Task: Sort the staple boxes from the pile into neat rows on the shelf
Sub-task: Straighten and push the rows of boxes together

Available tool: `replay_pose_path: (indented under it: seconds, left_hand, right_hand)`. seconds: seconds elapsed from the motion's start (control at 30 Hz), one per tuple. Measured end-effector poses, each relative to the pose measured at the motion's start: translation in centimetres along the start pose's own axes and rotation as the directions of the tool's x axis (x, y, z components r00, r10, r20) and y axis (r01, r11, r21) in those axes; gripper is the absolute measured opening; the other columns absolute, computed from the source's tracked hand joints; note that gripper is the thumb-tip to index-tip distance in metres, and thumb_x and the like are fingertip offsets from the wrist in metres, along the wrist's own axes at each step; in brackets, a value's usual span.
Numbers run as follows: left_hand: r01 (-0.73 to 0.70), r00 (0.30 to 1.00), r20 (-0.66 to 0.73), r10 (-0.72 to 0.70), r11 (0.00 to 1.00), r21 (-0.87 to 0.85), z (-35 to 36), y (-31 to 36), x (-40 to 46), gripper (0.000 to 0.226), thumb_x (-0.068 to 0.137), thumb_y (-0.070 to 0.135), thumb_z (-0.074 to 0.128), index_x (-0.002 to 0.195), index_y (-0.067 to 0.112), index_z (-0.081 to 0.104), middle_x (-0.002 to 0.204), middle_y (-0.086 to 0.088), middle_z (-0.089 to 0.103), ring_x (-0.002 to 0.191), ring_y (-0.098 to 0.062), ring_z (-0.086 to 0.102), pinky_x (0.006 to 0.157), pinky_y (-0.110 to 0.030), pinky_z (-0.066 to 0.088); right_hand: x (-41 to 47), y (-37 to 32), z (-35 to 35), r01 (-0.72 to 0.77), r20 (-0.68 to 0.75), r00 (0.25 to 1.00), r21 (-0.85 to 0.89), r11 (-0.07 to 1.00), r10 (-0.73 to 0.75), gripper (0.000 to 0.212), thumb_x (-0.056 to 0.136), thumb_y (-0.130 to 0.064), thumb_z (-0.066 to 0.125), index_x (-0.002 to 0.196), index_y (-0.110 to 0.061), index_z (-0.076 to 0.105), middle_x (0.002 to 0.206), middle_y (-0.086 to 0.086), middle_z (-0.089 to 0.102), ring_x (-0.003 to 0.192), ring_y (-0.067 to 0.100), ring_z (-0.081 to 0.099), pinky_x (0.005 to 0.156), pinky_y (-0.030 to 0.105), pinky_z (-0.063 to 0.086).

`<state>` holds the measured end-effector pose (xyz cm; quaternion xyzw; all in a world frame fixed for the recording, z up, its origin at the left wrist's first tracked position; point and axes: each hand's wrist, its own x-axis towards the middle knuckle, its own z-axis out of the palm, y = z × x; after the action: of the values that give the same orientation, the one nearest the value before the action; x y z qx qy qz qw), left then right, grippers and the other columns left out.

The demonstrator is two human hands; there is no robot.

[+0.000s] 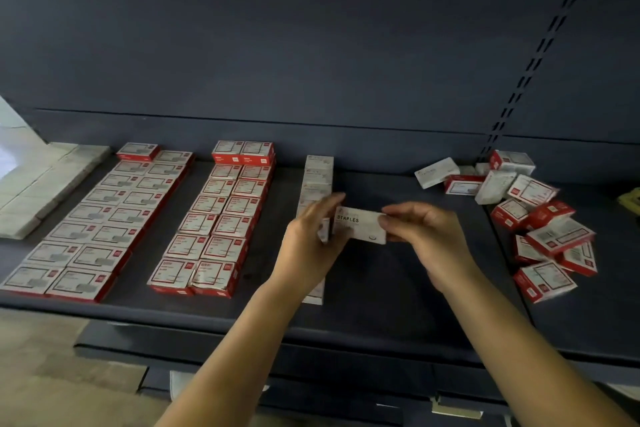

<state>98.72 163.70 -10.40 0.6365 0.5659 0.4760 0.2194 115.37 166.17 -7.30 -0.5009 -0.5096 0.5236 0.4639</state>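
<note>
Two hands, left hand (313,236) and right hand (427,230), pinch a flat rectangular white box (360,224)

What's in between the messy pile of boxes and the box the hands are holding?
In the head view, nothing sits there: only bare dark shelf lies between the white box in both hands and the pile on the right.

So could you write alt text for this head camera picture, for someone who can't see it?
Two hands, left and right, hold a white staple box over a dark shelf. Neat rows of red boxes lie to the left; a loose pile lies to the right.
</note>
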Motion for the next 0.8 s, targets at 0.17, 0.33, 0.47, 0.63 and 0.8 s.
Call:
replay_pose_path:
  seconds: [0.17,0.33,0.47,0.63,0.8]
  left_hand:
    - [-0.289,0.957,0.149,0.25,0.875,0.389,-4.0,-1.1,-0.5,0.049,0.082,0.038,0.053,0.12,0.008,0.061,0.116,-0.01,0.062,0.11,-0.027,0.056,0.089,-0.029,0.045]
    - [-0.299,0.954,0.13,0.271,0.818,0.492,-8.3,-3.6,-1.3,0.048,0.073,0.022,0.078,0.114,0.004,0.062,0.118,-0.016,0.06,0.11,-0.036,0.056,0.085,-0.043,0.051]
    - [-0.35,0.935,0.145,0.323,0.784,0.513,-12.4,-5.3,-1.4,0.044,0.079,0.035,0.055,0.108,0.004,0.064,0.111,-0.013,0.062,0.107,-0.034,0.057,0.081,-0.048,0.054]
    - [-0.448,0.893,0.198,0.404,0.75,0.486,-18.0,-7.3,-2.1,0.038,0.067,0.019,0.08,0.1,0.005,0.065,0.101,-0.007,0.063,0.096,-0.026,0.059,0.076,-0.039,0.053]
    - [-0.447,0.894,0.24,0.379,0.713,0.54,-25.4,-11.2,-2.2,0.04,0.065,0.02,0.079,0.099,0.002,0.068,0.097,-0.012,0.066,0.087,-0.031,0.063,0.07,-0.037,0.055]
  right_hand:
    - [-0.2,-0.6,3.2,0.003,0.048,0.999,-0.028,1.0,-0.002,0.014,0.077,-0.001,0.07,0.077,-0.015,0.068,0.066,-0.004,0.071,0.067,0.007,0.068,0.064,0.018,0.056]
    - [-1.0,-1.1,8.3,-0.013,0.104,0.994,-0.049,0.999,0.018,0.014,0.078,-0.001,0.069,0.075,-0.014,0.068,0.07,0.001,0.072,0.068,0.013,0.068,0.065,0.022,0.057]
    - [-1.6,-1.8,13.2,-0.003,0.129,0.991,-0.085,0.996,0.014,0.01,0.078,-0.003,0.07,0.079,-0.013,0.069,0.069,-0.001,0.072,0.065,0.009,0.068,0.06,0.016,0.053]
    - [-2.3,-1.8,20.5,-0.007,0.235,0.972,-0.084,0.996,0.027,0.008,0.081,-0.006,0.066,0.087,-0.01,0.069,0.083,0.003,0.073,0.077,0.014,0.07,0.066,0.021,0.056]
    - [-2.5,-1.3,28.2,0.224,0.317,0.939,-0.269,0.937,-0.134,0.008,0.083,-0.013,0.067,0.085,-0.02,0.069,0.079,-0.004,0.07,0.075,0.002,0.065,0.067,0.013,0.05]
